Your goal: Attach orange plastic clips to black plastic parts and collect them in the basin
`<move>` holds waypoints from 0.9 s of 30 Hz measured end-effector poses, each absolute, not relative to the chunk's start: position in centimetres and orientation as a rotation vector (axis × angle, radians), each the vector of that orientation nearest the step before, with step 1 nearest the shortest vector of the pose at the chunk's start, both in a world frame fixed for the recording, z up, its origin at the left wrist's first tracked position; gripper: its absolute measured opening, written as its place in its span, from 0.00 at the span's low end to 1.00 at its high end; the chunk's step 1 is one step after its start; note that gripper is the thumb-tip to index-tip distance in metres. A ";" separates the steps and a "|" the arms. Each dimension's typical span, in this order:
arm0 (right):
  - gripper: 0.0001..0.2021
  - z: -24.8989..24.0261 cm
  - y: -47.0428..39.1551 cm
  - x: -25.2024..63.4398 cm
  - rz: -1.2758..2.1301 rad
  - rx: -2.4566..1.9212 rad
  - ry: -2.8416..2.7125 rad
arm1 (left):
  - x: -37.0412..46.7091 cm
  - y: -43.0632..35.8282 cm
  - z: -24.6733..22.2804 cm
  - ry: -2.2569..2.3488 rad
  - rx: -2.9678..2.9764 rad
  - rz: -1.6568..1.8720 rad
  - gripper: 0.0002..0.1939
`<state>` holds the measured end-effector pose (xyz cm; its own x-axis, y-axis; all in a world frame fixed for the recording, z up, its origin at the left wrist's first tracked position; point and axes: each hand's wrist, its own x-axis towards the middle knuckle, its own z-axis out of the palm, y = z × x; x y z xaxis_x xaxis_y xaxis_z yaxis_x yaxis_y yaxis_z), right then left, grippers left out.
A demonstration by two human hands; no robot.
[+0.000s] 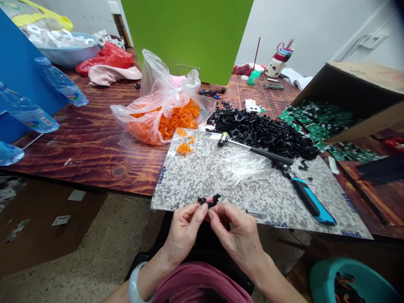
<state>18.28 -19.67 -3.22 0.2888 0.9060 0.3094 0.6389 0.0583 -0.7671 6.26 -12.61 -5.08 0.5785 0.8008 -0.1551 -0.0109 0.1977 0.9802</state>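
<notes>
A small black plastic part (215, 200) is held at the front edge of the speckled board (202, 176). My left hand (188, 223) pinches it between thumb and fingers. My right hand (232, 225) is closed, its thumb and fingertips pressed together at the lower right side of the same part, touching it. Beyond the hands lie thin clear strips (241, 166), a hammer (261, 153) with a black grip, and blue-and-black pliers (311, 200). A heap of black parts (259, 128) covers the back of the board. A few orange pieces (184, 148) lie at its left.
An open plastic bag (142, 113) of orange parts stands behind left. At right a tipped cardboard box (372, 82) spills green boards (325, 118). Water bottles (61, 82) stand far left. A teal tub (328, 277) is low at the right. A green panel (189, 38) rises behind.
</notes>
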 end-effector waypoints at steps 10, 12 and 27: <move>0.07 -3.0 -19.6 17.7 0.355 -1.673 -1.393 | 6.5 -12.9 -4.9 0.882 1.317 0.690 0.15; 0.05 -3.0 -19.6 17.6 0.406 -1.669 -1.377 | 6.6 -12.8 -4.8 0.885 1.333 0.708 0.16; 0.03 -2.5 -19.2 19.6 0.696 -1.701 -1.379 | 5.9 -12.4 -4.7 0.871 1.834 0.670 0.16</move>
<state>19.63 -19.17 -2.48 0.2478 0.9659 0.0750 0.5129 -0.0651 -0.8560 5.89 -12.38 -4.66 0.5938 0.8016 0.0694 0.2727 -0.2818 0.9199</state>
